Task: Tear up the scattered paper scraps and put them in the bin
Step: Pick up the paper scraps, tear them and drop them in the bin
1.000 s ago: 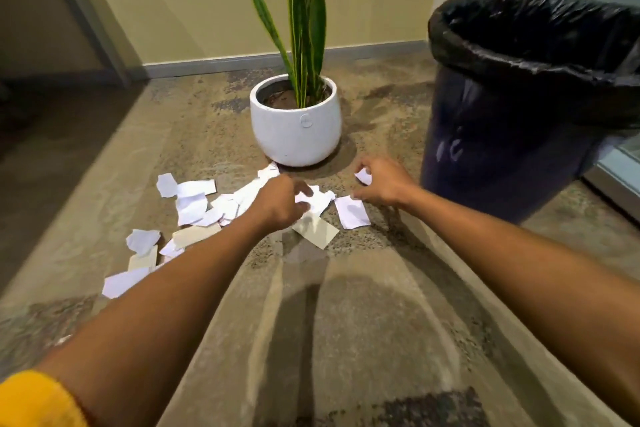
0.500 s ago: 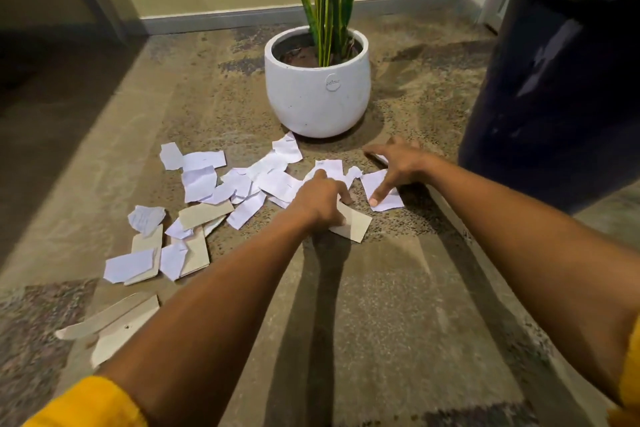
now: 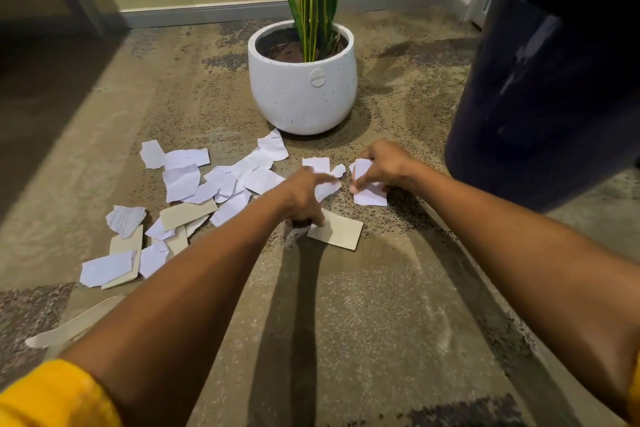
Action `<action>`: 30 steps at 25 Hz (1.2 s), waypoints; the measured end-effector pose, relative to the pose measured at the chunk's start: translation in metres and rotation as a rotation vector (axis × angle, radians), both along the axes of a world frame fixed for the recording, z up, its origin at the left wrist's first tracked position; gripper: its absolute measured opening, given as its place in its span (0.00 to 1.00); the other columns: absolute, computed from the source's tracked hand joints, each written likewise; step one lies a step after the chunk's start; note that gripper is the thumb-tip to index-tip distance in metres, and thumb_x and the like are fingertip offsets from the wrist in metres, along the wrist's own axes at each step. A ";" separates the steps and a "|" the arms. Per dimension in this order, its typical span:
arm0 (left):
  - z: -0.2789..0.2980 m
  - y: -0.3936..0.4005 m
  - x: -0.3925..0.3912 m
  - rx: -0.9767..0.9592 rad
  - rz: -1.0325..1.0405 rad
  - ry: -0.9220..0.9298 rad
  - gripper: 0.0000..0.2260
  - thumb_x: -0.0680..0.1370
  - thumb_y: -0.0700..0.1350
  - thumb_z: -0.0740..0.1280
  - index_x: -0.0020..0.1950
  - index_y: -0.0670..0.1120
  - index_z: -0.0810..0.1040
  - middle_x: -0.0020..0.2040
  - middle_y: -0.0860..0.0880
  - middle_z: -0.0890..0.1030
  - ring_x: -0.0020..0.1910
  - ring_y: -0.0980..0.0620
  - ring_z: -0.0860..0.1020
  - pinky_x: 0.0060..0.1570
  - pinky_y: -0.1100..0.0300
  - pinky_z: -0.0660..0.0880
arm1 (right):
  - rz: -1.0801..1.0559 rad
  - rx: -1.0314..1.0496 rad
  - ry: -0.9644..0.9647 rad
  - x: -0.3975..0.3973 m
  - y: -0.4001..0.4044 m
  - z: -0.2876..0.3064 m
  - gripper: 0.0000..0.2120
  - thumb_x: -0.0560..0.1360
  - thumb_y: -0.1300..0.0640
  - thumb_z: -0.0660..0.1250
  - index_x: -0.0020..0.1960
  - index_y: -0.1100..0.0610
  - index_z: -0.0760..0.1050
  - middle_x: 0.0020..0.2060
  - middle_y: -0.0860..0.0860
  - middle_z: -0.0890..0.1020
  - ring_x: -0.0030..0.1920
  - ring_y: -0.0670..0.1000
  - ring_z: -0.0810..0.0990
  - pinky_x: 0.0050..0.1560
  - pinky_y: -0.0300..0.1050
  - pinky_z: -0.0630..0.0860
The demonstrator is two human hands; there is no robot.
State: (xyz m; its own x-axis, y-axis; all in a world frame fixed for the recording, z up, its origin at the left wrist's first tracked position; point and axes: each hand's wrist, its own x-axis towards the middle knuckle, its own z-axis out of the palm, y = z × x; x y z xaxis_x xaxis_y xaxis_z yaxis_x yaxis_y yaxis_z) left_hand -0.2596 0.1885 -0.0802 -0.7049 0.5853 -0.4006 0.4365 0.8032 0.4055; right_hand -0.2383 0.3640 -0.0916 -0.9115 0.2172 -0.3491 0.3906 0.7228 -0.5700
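Several white paper scraps [image 3: 221, 184] and beige card pieces [image 3: 187, 213] lie scattered on the floor left of centre. My left hand [image 3: 304, 198] is down among them. Its forefinger stretches over a crumpled white scrap [image 3: 328, 189] and its thumb presses a beige card [image 3: 341, 232]. My right hand [image 3: 388, 166] grips a small white scrap [image 3: 362, 166], and one finger presses another white scrap [image 3: 372, 198] on the floor. The dark blue bin [image 3: 554, 97] with a black liner stands just right of my right hand; its opening is out of view.
A white pot [image 3: 301, 97] with a tall green plant stands just behind the scraps. The floor is mottled brown carpet, with a yellow wall and grey skirting at the back. A long beige strip [image 3: 69, 329] lies at the lower left.
The view has come lower and closer to the floor. My left hand has stretched its forefinger out toward the right hand. My right hand has stayed by the bin, still holding its scrap.
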 end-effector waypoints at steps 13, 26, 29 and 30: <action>0.001 -0.002 0.000 0.397 0.293 0.012 0.14 0.70 0.46 0.74 0.51 0.39 0.83 0.44 0.44 0.81 0.43 0.49 0.76 0.42 0.60 0.67 | -0.019 0.081 0.169 0.007 0.002 -0.012 0.20 0.66 0.59 0.78 0.57 0.63 0.80 0.56 0.58 0.82 0.51 0.52 0.76 0.41 0.39 0.69; 0.009 -0.007 0.029 0.091 -0.120 0.100 0.19 0.66 0.44 0.77 0.56 0.46 0.78 0.50 0.45 0.79 0.46 0.49 0.74 0.44 0.59 0.69 | -0.024 0.016 0.317 0.032 -0.002 0.013 0.07 0.70 0.61 0.74 0.47 0.53 0.83 0.48 0.53 0.84 0.48 0.50 0.78 0.44 0.39 0.72; 0.041 -0.006 0.026 0.214 0.007 0.146 0.15 0.66 0.43 0.77 0.52 0.46 0.80 0.40 0.46 0.75 0.39 0.49 0.72 0.38 0.59 0.66 | -0.004 0.164 0.424 0.039 -0.011 0.044 0.08 0.72 0.60 0.71 0.50 0.52 0.82 0.50 0.54 0.82 0.51 0.53 0.78 0.51 0.45 0.74; 0.052 -0.006 0.025 0.214 0.019 0.180 0.10 0.67 0.43 0.76 0.46 0.45 0.81 0.36 0.46 0.74 0.36 0.49 0.70 0.34 0.59 0.63 | -0.013 0.193 0.478 0.043 -0.013 0.058 0.08 0.73 0.60 0.69 0.51 0.53 0.82 0.50 0.54 0.83 0.50 0.53 0.78 0.50 0.46 0.75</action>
